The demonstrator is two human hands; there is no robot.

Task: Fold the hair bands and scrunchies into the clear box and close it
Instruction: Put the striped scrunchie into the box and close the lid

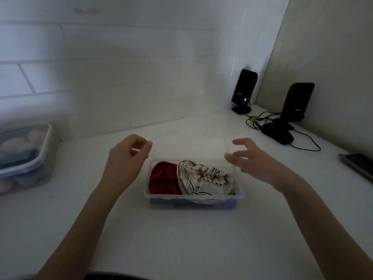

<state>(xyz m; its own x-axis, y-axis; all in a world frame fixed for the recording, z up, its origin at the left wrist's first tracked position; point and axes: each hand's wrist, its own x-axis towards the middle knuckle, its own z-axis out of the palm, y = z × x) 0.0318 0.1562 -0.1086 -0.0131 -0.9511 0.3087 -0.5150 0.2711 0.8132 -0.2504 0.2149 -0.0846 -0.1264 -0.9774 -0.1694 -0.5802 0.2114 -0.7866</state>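
Both hands, left [126,158] and right [249,158], hover loosely open, holding nothing.

You see a dark red scrunchie [164,177] beside a cream scrunchie [205,179] with thin dark stripes, and two black speakers [244,88].

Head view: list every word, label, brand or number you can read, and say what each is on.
Left speaker: a small pale logo low on its front, too blurred to read.
Right speaker: a similar small logo low on its front, also too blurred to read.
Clear box, second lidded box, phone: no text visible.
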